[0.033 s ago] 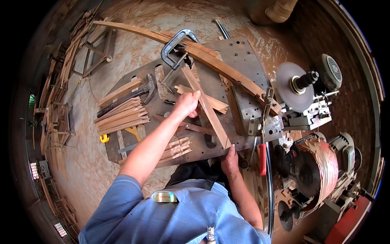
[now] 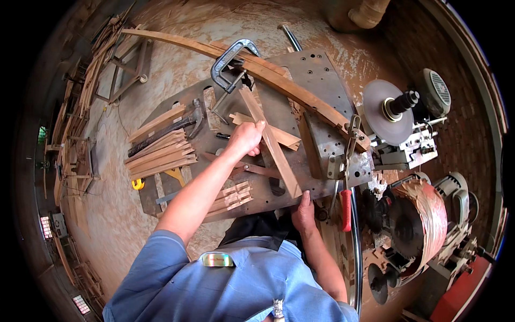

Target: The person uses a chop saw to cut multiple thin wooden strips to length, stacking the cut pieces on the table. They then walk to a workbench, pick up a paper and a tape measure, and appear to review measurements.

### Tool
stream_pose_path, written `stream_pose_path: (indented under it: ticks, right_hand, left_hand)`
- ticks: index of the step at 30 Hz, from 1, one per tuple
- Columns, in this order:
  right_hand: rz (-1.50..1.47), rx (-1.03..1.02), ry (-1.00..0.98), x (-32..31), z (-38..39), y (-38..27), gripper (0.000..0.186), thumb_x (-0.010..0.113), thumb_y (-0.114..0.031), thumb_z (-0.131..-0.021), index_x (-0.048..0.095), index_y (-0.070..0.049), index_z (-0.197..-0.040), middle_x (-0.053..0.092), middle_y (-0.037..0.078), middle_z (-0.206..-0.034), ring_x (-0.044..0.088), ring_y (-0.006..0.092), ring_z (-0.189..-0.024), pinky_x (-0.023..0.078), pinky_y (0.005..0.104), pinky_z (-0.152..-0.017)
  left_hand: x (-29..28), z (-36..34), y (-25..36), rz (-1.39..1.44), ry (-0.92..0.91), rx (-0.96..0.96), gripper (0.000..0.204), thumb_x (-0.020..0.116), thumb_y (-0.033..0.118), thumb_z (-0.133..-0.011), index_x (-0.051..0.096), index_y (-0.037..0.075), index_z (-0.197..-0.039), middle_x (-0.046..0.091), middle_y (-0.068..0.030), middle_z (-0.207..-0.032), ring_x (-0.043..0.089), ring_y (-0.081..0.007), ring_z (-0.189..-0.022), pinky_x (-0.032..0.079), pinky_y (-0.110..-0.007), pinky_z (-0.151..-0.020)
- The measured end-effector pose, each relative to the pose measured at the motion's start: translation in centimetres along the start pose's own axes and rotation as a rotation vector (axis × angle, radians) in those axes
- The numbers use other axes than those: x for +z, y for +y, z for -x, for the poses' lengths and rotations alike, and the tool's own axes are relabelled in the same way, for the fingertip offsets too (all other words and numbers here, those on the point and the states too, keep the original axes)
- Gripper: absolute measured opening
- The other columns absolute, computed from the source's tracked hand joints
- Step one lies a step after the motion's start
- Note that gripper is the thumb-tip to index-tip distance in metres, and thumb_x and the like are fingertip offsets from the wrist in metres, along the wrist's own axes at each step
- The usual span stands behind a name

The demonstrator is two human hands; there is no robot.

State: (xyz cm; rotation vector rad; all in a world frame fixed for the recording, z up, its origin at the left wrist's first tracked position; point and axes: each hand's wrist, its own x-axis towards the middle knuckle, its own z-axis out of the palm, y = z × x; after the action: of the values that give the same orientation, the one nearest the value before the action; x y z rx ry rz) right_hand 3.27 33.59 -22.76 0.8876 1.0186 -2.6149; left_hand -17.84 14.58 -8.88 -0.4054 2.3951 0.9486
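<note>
My left hand (image 2: 246,139) is closed round the middle of a long wooden strip (image 2: 274,152), which slants over the metal table (image 2: 300,182). The strip's far end reaches toward the clamp, its near end toward the table's front edge. By that near end is my right hand (image 2: 304,214), thumb pointing up and other fingers mostly hidden. A second wooden piece with a notched end (image 2: 284,137) lies crosswise under the strip. Left of my left hand are a stack of wooden strips (image 2: 163,155) and a claw hammer (image 2: 171,127). Short notched pieces (image 2: 232,197) lie near my left forearm.
A C-clamp (image 2: 219,70) grips a long wooden beam (image 2: 300,95) across the table. A red-handled locking clamp (image 2: 346,209) sits at the right edge. Further right stand a grinding disc (image 2: 375,115) and a belt-wrapped drum machine (image 2: 429,220). A yellow tape measure (image 2: 138,183) lies left.
The strip's near end has shifted very slightly left, and a small gap shows between it and my right thumb. My left hand keeps its grip.
</note>
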Motion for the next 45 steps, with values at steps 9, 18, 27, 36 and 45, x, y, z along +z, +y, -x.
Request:
stream_pose_path:
  ticks: [9,18,27,36,45]
  right_hand:
    - [0.075,-0.031,0.024,0.4,0.5,1.0,0.055,0.050,-0.040,-0.098,0.044,0.001,-0.134,0.051,0.009,-0.131,0.048,0.0200,-0.119,0.036,0.0336,-0.104]
    - [0.243,-0.042,0.004,-0.7,-1.6,4.1,0.062,0.049,-0.044,-0.097,0.041,0.003,-0.136,0.046,0.010,-0.136,0.042,0.0201,-0.124,0.031,0.0330,-0.107]
    - [0.395,-0.112,0.070,-0.4,-0.3,4.3,0.056,0.043,-0.041,-0.100,0.040,0.003,-0.136,0.048,0.010,-0.135,0.045,0.0201,-0.123,0.033,0.0336,-0.106]
    - [0.452,0.002,0.109,-0.7,3.5,3.1,0.066,0.044,-0.052,-0.096,0.051,0.006,-0.127,0.056,0.012,-0.126,0.050,0.0207,-0.116,0.037,0.0330,-0.102]
    - [0.555,0.018,0.132,0.7,6.1,1.0,0.066,0.045,-0.050,-0.096,0.044,0.003,-0.135,0.049,0.014,-0.135,0.043,0.0247,-0.126,0.031,0.0336,-0.107]
  left_hand:
    - [-3.4,2.5,0.2,-0.838,0.151,1.341,0.022,0.055,0.011,-0.081,0.059,0.005,-0.102,0.057,-0.0099,-0.110,0.051,-0.0290,-0.117,0.042,-0.045,-0.100]
    - [-8.9,-2.8,3.3,-0.877,-0.047,1.381,0.033,0.056,0.001,-0.075,0.057,0.001,-0.108,0.061,-0.0158,-0.108,0.058,-0.0328,-0.103,0.045,-0.042,-0.095]
    - [-4.6,-8.9,11.5,-0.783,0.266,1.410,0.043,0.059,-0.002,-0.077,0.057,0.007,-0.120,0.062,-0.0105,-0.110,0.057,-0.0273,-0.104,0.046,-0.039,-0.089]
    - [7.3,-7.2,14.5,-0.581,0.078,1.476,0.034,0.057,0.004,-0.081,0.058,0.008,-0.115,0.062,-0.0083,-0.102,0.058,-0.0276,-0.097,0.044,-0.040,-0.085]
    - [8.4,-7.1,14.0,-0.463,-0.089,1.390,0.033,0.062,0.014,-0.086,0.055,0.009,-0.117,0.060,-0.0088,-0.104,0.055,-0.0287,-0.102,0.041,-0.042,-0.091]
